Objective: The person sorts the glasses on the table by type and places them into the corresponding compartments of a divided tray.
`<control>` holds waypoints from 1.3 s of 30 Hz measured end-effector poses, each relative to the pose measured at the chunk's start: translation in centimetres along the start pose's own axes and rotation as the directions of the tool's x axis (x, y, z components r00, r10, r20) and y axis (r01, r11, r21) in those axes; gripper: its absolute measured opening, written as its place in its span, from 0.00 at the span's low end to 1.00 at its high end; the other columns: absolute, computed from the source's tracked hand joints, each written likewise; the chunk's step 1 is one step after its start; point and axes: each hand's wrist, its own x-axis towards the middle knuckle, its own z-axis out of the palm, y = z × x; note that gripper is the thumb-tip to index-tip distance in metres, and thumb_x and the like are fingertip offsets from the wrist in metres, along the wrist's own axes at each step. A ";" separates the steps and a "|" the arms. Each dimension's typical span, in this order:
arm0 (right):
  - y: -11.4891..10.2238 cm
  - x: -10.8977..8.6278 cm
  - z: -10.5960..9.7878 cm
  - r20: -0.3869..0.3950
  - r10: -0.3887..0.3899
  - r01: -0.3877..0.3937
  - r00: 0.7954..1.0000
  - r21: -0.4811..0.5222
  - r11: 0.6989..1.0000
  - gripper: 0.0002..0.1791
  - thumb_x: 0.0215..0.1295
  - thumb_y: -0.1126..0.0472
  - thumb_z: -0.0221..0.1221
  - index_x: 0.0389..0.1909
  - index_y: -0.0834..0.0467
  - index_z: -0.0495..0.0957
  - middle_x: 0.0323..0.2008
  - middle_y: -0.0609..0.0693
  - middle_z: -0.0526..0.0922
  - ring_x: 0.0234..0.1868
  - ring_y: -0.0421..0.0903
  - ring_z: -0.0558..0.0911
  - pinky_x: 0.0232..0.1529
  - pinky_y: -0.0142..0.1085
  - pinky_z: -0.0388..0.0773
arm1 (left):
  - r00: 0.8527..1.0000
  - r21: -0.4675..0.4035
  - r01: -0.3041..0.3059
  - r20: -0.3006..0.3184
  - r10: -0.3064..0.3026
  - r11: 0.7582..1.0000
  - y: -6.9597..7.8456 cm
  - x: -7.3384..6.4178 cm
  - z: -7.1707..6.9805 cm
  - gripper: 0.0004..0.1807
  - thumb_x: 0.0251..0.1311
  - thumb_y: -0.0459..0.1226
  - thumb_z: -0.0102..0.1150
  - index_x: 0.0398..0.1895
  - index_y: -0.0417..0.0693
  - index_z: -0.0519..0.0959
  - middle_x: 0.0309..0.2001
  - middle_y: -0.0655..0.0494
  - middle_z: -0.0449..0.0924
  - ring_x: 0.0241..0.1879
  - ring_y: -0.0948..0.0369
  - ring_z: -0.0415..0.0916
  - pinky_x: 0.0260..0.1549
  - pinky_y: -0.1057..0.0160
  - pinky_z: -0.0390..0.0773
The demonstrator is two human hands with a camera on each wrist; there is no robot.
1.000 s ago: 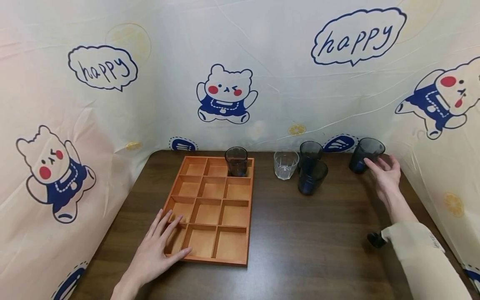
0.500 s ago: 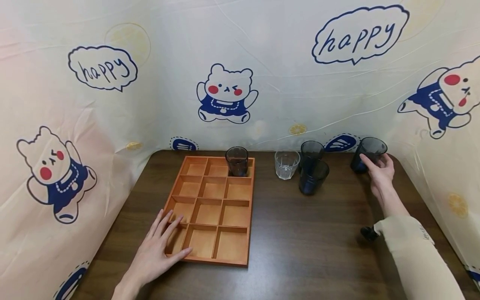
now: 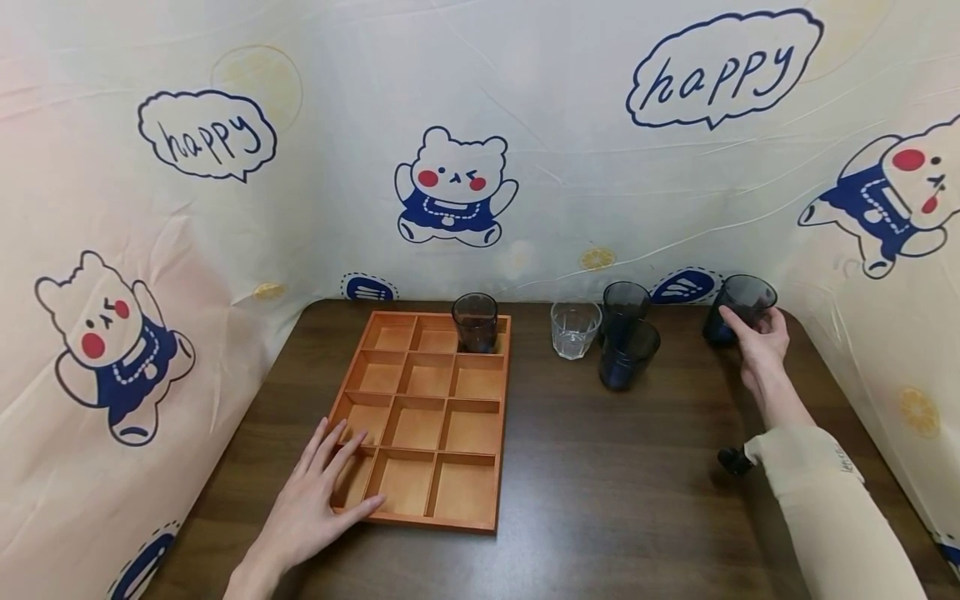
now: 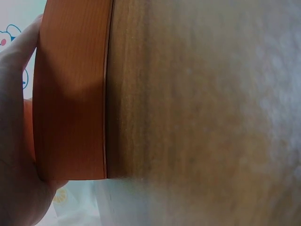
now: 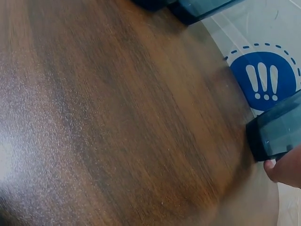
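My right hand [image 3: 762, 354] grips a dark tinted drinking glass [image 3: 738, 308] at the back right of the table, thumb on its near side and fingers round its right side. The right wrist view shows that glass [image 5: 277, 129] upright by the table edge, with part of a finger at its base. At the near left corner of a wooden compartment tray [image 3: 495, 467], my left hand [image 3: 303, 504] rests with fingers spread over the rim. The left wrist view has the tray's side wall [image 4: 70, 94] against the hand. Another dark glass [image 3: 475, 323] stands in the tray's back right compartment.
A clear glass [image 3: 575, 332] and two dark glasses, one in front [image 3: 627, 358] and one behind [image 3: 625, 298], stand close together right of the tray. A printed cloth [image 3: 450, 83] hangs behind and beside the wooden table [image 3: 600, 500].
My right hand has moved slightly left and its fingers have closed in round the dark glass. The left hand and the tray stay put.
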 end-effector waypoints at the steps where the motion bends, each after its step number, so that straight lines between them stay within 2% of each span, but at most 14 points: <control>1: 0.0 0.0 0.0 0.005 0.001 -0.001 1.000 -0.005 1.000 0.40 0.68 0.63 0.75 0.76 0.41 0.68 0.71 0.36 0.74 0.70 0.34 0.71 0.62 0.18 0.73 | 1.000 0.001 -0.003 -0.003 0.003 1.000 0.0 0.0 0.0 0.53 0.55 0.63 0.80 0.83 0.60 0.71 0.85 0.42 0.63 0.91 0.51 0.42 0.67 0.27 0.71; 7: -0.2 -0.3 -0.5 0.029 -0.011 0.015 1.000 -0.135 0.991 0.46 0.70 0.58 0.74 0.83 0.40 0.62 0.83 0.40 0.66 0.77 0.37 0.68 0.81 0.29 0.64 | 1.000 0.005 -0.013 -0.016 0.013 1.000 -0.1 -0.1 0.2 0.53 0.55 0.62 0.81 0.83 0.59 0.71 0.85 0.42 0.64 0.91 0.49 0.45 0.67 0.29 0.72; 13: -0.5 -0.6 -0.9 0.064 -0.021 0.033 0.998 -0.188 0.982 0.48 0.72 0.56 0.73 0.86 0.39 0.59 0.88 0.44 0.58 0.84 0.41 0.62 0.87 0.34 0.58 | 1.000 0.000 -0.017 -0.018 0.017 1.000 0.0 -0.1 0.1 0.53 0.55 0.62 0.81 0.83 0.59 0.71 0.84 0.42 0.64 0.90 0.46 0.46 0.66 0.29 0.72; 16: -0.7 -0.6 -1.2 0.082 -0.025 0.042 0.996 -0.203 0.978 0.47 0.71 0.54 0.74 0.85 0.38 0.60 0.89 0.44 0.58 0.85 0.42 0.61 0.88 0.36 0.57 | 1.000 -0.001 -0.018 -0.018 0.018 1.000 0.0 0.0 0.2 0.52 0.55 0.62 0.81 0.83 0.59 0.71 0.84 0.42 0.64 0.90 0.46 0.46 0.66 0.30 0.72; 17: -0.7 -0.6 -1.4 0.092 -0.024 0.042 0.995 -0.208 0.977 0.47 0.71 0.54 0.74 0.85 0.37 0.60 0.88 0.43 0.59 0.85 0.42 0.61 0.87 0.35 0.58 | 1.000 -0.002 -0.018 -0.017 0.018 1.000 0.0 0.0 0.2 0.52 0.55 0.62 0.81 0.83 0.59 0.71 0.85 0.42 0.64 0.90 0.47 0.46 0.67 0.30 0.72; 19: -0.7 -0.7 -1.7 0.107 -0.031 0.053 0.994 -0.205 0.977 0.45 0.70 0.54 0.75 0.82 0.36 0.63 0.84 0.41 0.65 0.81 0.42 0.65 0.79 0.27 0.66 | 1.000 -0.001 -0.018 -0.017 0.018 1.000 0.1 -0.1 0.2 0.52 0.55 0.62 0.80 0.83 0.60 0.71 0.85 0.42 0.64 0.90 0.48 0.45 0.67 0.30 0.72; 21: -0.7 -0.7 -2.0 0.127 -0.044 0.068 0.991 -0.193 0.979 0.42 0.69 0.55 0.76 0.79 0.36 0.67 0.74 0.37 0.73 0.75 0.39 0.70 0.65 0.20 0.73 | 1.000 -0.002 -0.016 -0.014 0.016 1.000 0.1 -0.1 0.2 0.53 0.55 0.62 0.80 0.83 0.60 0.71 0.85 0.43 0.63 0.91 0.49 0.44 0.67 0.30 0.72; 24: -0.5 -1.0 -2.3 0.172 -0.075 0.098 0.982 -0.127 0.987 0.37 0.67 0.60 0.77 0.73 0.39 0.71 0.55 0.30 0.81 0.60 0.31 0.76 0.44 0.18 0.78 | 1.000 -0.004 -0.012 -0.010 0.012 1.000 0.1 -0.1 0.2 0.53 0.56 0.62 0.80 0.83 0.60 0.70 0.85 0.43 0.63 0.91 0.48 0.44 0.67 0.29 0.72; 27: -0.5 -1.4 -2.4 0.238 -0.079 0.085 0.968 -0.015 0.996 0.33 0.68 0.66 0.74 0.67 0.40 0.73 0.43 0.26 0.85 0.47 0.26 0.82 0.39 0.21 0.82 | 1.000 -0.007 -0.006 -0.004 0.006 1.000 0.1 -0.1 0.1 0.53 0.56 0.62 0.80 0.84 0.59 0.70 0.85 0.42 0.63 0.90 0.47 0.45 0.67 0.28 0.72; 29: -0.5 -1.6 -2.5 0.284 -0.072 0.054 0.956 0.070 0.996 0.31 0.69 0.70 0.72 0.64 0.41 0.73 0.41 0.27 0.88 0.42 0.26 0.86 0.35 0.24 0.83 | 1.000 -0.009 -0.004 -0.002 0.004 1.000 0.1 -0.1 0.1 0.53 0.56 0.62 0.80 0.84 0.59 0.70 0.85 0.42 0.62 0.90 0.45 0.46 0.66 0.28 0.72; 32: -0.6 -2.0 -2.5 0.331 -0.059 0.009 0.942 0.151 0.989 0.29 0.69 0.73 0.70 0.61 0.42 0.73 0.40 0.31 0.91 0.38 0.29 0.89 0.34 0.27 0.85 | 1.000 -0.009 -0.002 0.002 0.002 1.000 0.1 -0.2 0.1 0.53 0.57 0.62 0.80 0.84 0.59 0.70 0.85 0.42 0.62 0.90 0.44 0.46 0.67 0.28 0.71; 39: -0.8 -3.2 -2.6 0.405 -0.066 -0.004 0.912 0.170 0.985 0.29 0.71 0.73 0.68 0.63 0.44 0.72 0.42 0.33 0.92 0.41 0.30 0.90 0.39 0.29 0.87 | 1.000 -0.005 -0.001 0.005 0.001 1.000 0.0 -0.1 0.2 0.52 0.57 0.62 0.79 0.84 0.59 0.70 0.85 0.42 0.63 0.90 0.44 0.46 0.67 0.28 0.71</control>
